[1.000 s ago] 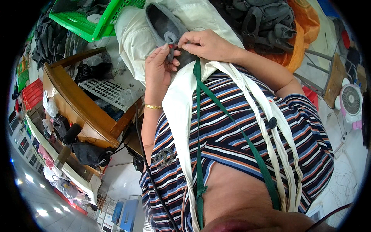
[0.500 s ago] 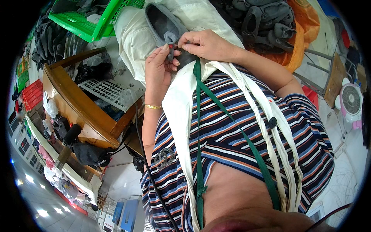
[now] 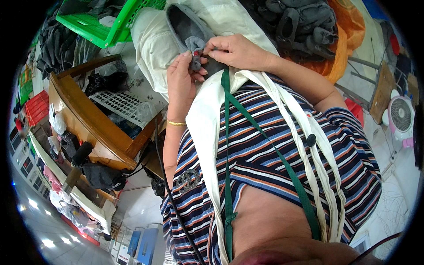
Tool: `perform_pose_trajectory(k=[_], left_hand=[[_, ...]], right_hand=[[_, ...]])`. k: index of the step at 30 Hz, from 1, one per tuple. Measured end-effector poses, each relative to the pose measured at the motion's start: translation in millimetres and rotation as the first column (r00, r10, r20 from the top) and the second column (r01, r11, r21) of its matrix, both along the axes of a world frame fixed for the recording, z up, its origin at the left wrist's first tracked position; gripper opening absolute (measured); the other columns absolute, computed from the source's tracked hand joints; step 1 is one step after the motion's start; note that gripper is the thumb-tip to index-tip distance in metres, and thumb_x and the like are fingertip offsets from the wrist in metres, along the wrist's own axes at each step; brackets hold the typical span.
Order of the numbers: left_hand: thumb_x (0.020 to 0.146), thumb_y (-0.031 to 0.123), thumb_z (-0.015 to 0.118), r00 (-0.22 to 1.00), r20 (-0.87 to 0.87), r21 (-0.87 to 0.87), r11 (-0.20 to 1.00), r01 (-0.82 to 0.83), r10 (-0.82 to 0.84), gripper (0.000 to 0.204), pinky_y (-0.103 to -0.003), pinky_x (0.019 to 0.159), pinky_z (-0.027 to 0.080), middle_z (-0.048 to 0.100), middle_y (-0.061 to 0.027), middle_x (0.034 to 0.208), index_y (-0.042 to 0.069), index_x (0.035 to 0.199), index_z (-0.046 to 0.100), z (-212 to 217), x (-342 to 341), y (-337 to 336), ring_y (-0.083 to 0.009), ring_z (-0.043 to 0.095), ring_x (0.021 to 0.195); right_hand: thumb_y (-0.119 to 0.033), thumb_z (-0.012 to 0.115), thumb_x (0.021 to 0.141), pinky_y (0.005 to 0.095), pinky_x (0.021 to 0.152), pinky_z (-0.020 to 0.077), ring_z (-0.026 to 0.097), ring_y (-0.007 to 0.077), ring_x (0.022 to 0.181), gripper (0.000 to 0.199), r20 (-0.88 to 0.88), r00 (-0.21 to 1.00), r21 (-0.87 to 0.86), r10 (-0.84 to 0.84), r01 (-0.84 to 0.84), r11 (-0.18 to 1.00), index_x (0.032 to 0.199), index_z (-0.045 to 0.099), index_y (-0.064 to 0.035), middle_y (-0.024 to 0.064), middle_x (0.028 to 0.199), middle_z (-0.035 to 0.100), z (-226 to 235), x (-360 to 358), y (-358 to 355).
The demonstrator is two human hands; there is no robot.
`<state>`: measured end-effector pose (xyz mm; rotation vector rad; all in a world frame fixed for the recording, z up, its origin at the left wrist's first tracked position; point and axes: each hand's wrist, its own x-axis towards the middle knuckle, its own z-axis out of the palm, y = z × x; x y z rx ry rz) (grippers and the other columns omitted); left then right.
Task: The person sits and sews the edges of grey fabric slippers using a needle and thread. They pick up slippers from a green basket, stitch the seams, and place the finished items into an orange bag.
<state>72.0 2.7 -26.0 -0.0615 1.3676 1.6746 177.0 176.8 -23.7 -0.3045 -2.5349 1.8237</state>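
Left grip [image 3: 181, 75] pinches the bow [image 3: 194, 43] on a grey shoe [image 3: 189, 25]; at its two o'clock, right grip [image 3: 238, 52] adjoins the bow, its hold unclear.

Both hands bare, drawn close together in front of the body, left a little lower in view than right. Left forearm [image 3: 173, 140] rises nearly straight up along the left flank; left wrist [image 3: 180, 100] roughly in line with it. Left hand [image 3: 180, 73]: thumb extended upward in a pinch, remaining fingers curled, some fingertips showing on the right-hand side. Right arm bent at the elbow, right forearm [image 3: 293, 73] slanting inward across the front. Right hand [image 3: 240, 51]: back turned to the camera, index finger and thumb pointing left, tips close together; whether they meet is unclear. Hands near each other.
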Motion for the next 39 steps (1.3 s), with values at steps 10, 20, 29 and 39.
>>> perform_pose_trajectory(k=[10, 20, 29, 39], left_hand=[[0.093, 0.015, 0.066, 0.998, -0.057, -0.027, 1.000, -0.016, 0.015, 0.015, -0.021, 0.050, 0.048, 0.069, -0.0067, 0.082, 0.002, 0.101, 0.066, -3.0, 2.3, -2.0, -0.0096, 0.059, 0.057], [0.089, 0.012, 0.072, 0.997, -0.069, -0.045, 0.999, 0.015, -0.019, 0.016, -0.020, 0.052, 0.045, 0.068, -0.0020, 0.080, 0.002, 0.102, 0.068, 4.4, 4.2, -5.5, -0.0058, 0.057, 0.057], [0.088, 0.014, 0.074, 0.973, -0.222, -0.116, 0.993, 0.033, -0.058, 0.022, -0.017, 0.053, 0.044, 0.064, 0.0009, 0.076, -0.001, 0.103, 0.068, 4.2, 9.4, -4.6, -0.0023, 0.055, 0.061], [0.088, 0.011, 0.072, 0.983, -0.180, -0.009, 0.999, -0.048, 0.046, 0.020, -0.017, 0.055, 0.047, 0.064, 0.0005, 0.081, 0.000, 0.103, 0.065, -0.2, 10.6, -5.5, -0.0031, 0.056, 0.064]], right_hand=[[-0.019, 0.057, 0.096, 0.0240, 0.055, 0.0441, 0.054, 0.0063, 0.062, 0.018, 0.126, 0.990, -0.312, 0.068, -0.025, 0.950, 0.101, 0.063, -0.0027, 0.0011, 0.074, 0.062, -8.5, -0.7, 0.7], [-0.018, 0.056, 0.099, 0.0188, 0.053, 0.0387, 0.047, 0.0026, 0.059, 0.014, 0.255, 0.963, -0.402, 0.088, 0.023, 0.915, 0.104, 0.064, -0.0063, -0.0050, 0.069, 0.053, 1.9, -4.1, -3.6], [-0.016, 0.055, 0.101, 0.0170, 0.057, 0.0414, 0.049, 0.0023, 0.062, 0.015, 0.224, 0.969, -0.349, 0.102, -0.018, 0.937, 0.107, 0.063, -0.0062, -0.0049, 0.072, 0.053, -10.7, -9.6, -5.0], [-0.015, 0.057, 0.099, 0.0172, 0.061, 0.0427, 0.052, 0.0020, 0.069, 0.016, 0.194, 0.970, -0.513, 0.144, -0.025, 0.858, 0.111, 0.062, -0.0057, -0.0047, 0.080, 0.059, -6.3, -9.7, -2.2]])
